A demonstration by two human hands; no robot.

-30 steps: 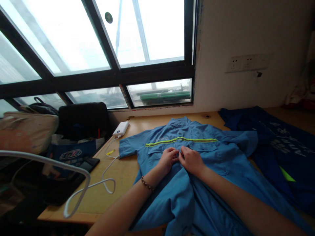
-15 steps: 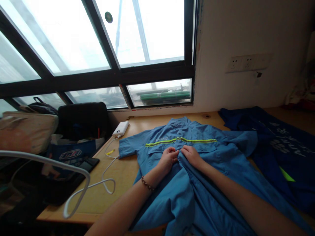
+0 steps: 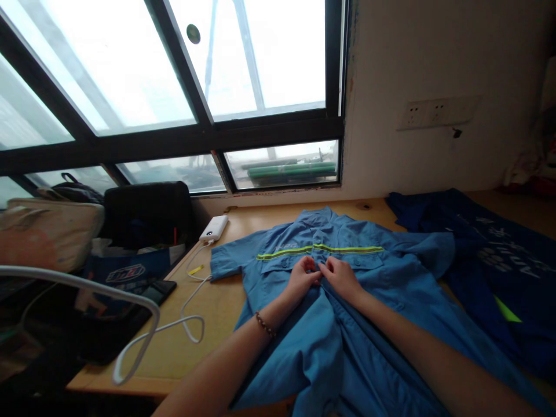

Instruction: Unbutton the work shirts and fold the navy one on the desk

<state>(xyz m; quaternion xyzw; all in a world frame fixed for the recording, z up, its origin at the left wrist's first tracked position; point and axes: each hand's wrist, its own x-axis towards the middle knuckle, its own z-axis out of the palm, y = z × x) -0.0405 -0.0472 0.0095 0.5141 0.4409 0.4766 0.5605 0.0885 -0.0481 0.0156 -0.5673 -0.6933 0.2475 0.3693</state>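
A blue short-sleeved work shirt lies front up on the table, collar toward the window, with a yellow-green stripe across the chest. My left hand pinches the front opening just below the stripe. Close against it, my right hand is closed on the other side of the same opening. The fingertips of both hands nearly meet, and whatever small part lies between them is hidden. Below the hands the cloth bunches into folds and hangs over the table's near edge.
A white power bank with a white cable rests on the wooden table at left. A dark blue garment lies at right. Beyond the table's left side are a bag and a black chair back. A window stands behind.
My left hand has shifted slightly right, closer to my right hand. The fingers of both hands have changed position on the shirt's front opening; the shirt itself lies almost the same.
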